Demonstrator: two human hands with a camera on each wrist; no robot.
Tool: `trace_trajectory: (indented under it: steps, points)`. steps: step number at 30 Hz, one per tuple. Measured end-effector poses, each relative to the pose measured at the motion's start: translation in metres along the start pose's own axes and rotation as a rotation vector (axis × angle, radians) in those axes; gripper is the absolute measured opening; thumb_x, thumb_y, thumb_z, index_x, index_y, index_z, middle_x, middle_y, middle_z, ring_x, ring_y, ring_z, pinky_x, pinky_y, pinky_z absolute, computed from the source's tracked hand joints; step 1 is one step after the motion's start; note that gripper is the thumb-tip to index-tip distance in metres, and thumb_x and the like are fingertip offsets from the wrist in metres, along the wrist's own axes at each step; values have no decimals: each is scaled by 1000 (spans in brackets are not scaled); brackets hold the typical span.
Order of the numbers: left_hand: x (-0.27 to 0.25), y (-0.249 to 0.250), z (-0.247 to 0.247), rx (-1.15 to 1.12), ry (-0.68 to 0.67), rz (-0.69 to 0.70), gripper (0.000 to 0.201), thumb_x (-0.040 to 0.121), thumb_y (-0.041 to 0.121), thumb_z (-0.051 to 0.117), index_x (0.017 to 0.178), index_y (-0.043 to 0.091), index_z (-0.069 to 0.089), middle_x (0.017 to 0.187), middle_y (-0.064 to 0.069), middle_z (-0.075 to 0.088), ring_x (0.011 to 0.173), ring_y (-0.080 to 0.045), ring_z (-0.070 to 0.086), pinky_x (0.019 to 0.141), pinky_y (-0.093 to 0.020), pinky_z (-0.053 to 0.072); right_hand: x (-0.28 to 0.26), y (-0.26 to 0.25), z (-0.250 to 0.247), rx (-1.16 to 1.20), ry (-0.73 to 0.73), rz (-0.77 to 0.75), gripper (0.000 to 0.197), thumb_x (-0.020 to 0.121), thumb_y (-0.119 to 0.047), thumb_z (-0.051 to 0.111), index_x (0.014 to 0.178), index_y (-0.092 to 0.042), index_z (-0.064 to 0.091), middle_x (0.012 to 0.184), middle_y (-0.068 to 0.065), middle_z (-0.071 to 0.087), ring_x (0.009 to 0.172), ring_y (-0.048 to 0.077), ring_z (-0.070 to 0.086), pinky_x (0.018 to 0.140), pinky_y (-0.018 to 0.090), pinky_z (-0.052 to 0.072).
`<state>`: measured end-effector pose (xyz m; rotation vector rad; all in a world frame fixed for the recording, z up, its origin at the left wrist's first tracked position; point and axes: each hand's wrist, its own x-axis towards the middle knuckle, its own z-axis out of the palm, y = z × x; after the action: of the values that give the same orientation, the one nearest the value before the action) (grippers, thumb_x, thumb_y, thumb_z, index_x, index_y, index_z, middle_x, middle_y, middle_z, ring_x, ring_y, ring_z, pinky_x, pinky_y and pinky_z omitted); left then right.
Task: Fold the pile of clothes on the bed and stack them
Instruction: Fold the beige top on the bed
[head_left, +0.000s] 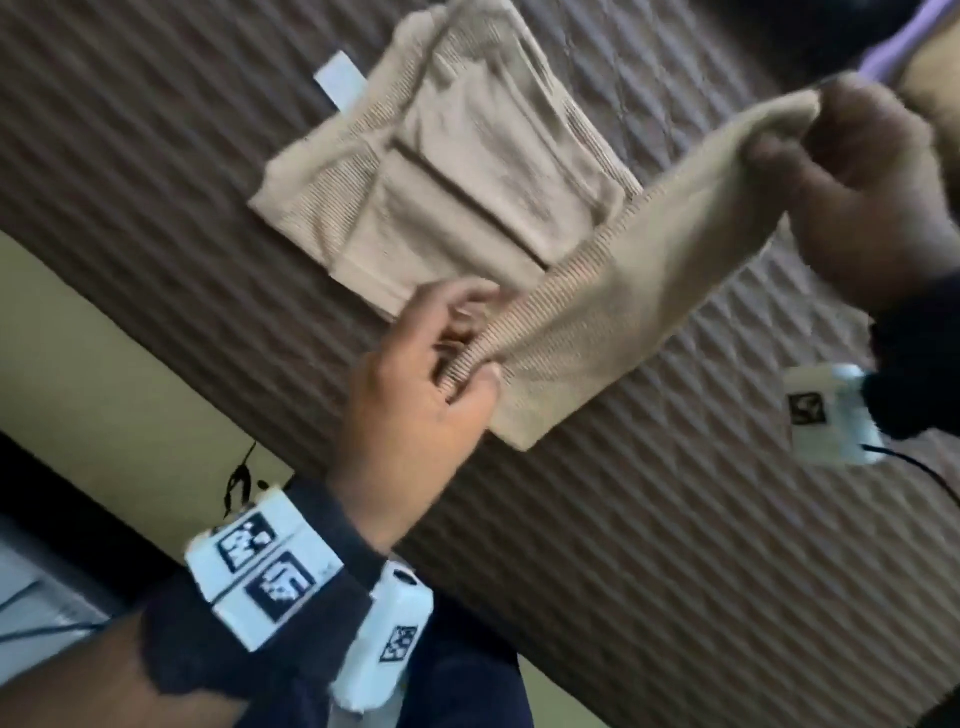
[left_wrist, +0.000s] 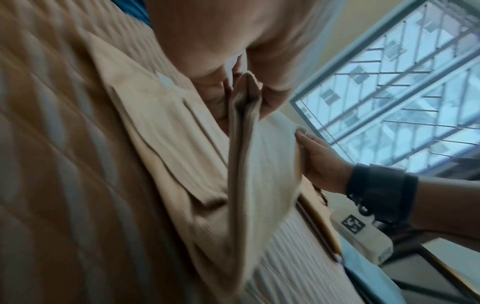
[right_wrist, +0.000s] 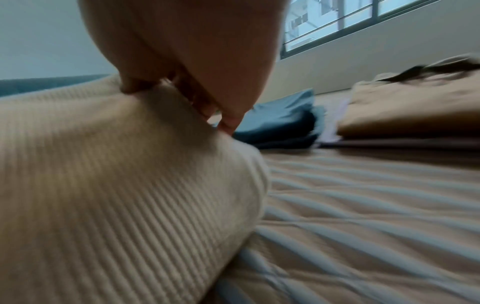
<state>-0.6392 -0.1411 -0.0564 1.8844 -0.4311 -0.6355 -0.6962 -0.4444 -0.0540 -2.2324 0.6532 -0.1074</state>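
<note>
A folded beige garment (head_left: 441, 171) with a white label (head_left: 340, 85) lies flat on the brown quilted bed (head_left: 675, 519). A second beige ribbed garment (head_left: 613, 291) hangs stretched just above the bed between my hands, overlapping the folded one's near corner. My left hand (head_left: 467, 338) pinches its ribbed lower end between thumb and fingers. My right hand (head_left: 800, 124) pinches the upper end. In the left wrist view the held garment (left_wrist: 244, 127) shows edge-on, doubled over. The right wrist view has my fingers (right_wrist: 228, 123) closed on the ribbed cloth (right_wrist: 116, 185).
A stack of folded clothes (right_wrist: 415, 111), tan on top, sits further along the bed, with a blue cloth (right_wrist: 280, 119) beside it. The bed's edge runs diagonally at the left above a yellowish floor (head_left: 78, 338). A window (left_wrist: 402, 92) lies beyond.
</note>
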Motion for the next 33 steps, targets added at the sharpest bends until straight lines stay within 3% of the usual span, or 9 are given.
trace_trajectory:
  steps: [4, 7, 12, 17, 19, 24, 26, 29, 33]
  points:
    - [56, -37, -53, -2, 105, -85, 52, 82, -4, 72, 120, 28, 58, 98, 19, 61, 88, 3, 61, 80, -17, 50, 77, -45, 73, -46, 5, 24, 17, 100, -31, 49, 86, -20, 47, 78, -7, 40, 68, -1, 34, 65, 8, 29]
    - [91, -68, -81, 85, 154, -99, 50, 84, -3, 69, 121, 29, 58, 99, 14, 61, 89, 3, 58, 80, -18, 49, 126, -56, 117, -113, -45, 65, 33, 101, -37, 45, 104, -5, 51, 89, -1, 47, 77, 2, 38, 64, 19, 28]
    - [126, -97, -105, 104, 111, -161, 50, 87, 0, 67, 122, 34, 57, 101, 15, 63, 97, -10, 66, 85, -43, 58, 170, -60, 151, -254, -123, 178, 37, 101, -46, 43, 111, -11, 51, 99, 1, 53, 89, 19, 47, 77, 30, 36]
    - [129, -91, -114, 268, 108, -54, 39, 86, -5, 65, 121, 12, 63, 110, 10, 61, 103, -11, 61, 90, -24, 50, 175, -63, 157, -321, -100, 244, 38, 100, -48, 41, 109, -12, 50, 99, 1, 54, 91, 22, 50, 81, 37, 41]
    - [129, -84, -112, 416, 153, -12, 42, 83, -7, 59, 121, 12, 64, 119, 2, 61, 108, -19, 56, 90, -32, 47, 174, -65, 158, -300, -65, 245, 41, 101, -48, 40, 114, -11, 51, 102, 2, 55, 94, 22, 52, 80, 33, 39]
    - [126, -48, -60, 474, 159, 215, 46, 87, 1, 46, 130, 6, 62, 138, -13, 57, 132, -33, 49, 105, -48, 39, 146, -80, 151, -416, 57, -189, 47, 101, -41, 44, 131, -6, 55, 133, 16, 54, 125, 30, 49, 106, 39, 37]
    - [129, -50, -29, 467, 87, 147, 51, 89, 6, 46, 140, 2, 52, 148, -17, 48, 141, -34, 39, 114, -51, 33, 129, -85, 162, -419, -107, -302, 48, 101, -37, 42, 136, -6, 54, 143, 19, 49, 135, 37, 42, 113, 48, 32]
    - [136, -70, -6, 712, -10, -55, 64, 99, 34, 45, 153, 3, 28, 161, -15, 24, 149, -29, 25, 122, -44, 17, 117, -78, 187, -554, -420, -206, 61, 100, -50, 25, 153, -22, 32, 162, 7, 22, 150, 32, 13, 120, 51, 6]
    - [131, -103, -19, 949, -72, -105, 82, 98, 66, 21, 158, 12, 9, 164, -4, 3, 152, -21, 12, 122, -40, 0, 125, -55, 191, -745, -513, -293, 69, 97, -67, 19, 157, -34, 9, 165, -1, 3, 152, 29, -1, 117, 57, -6]
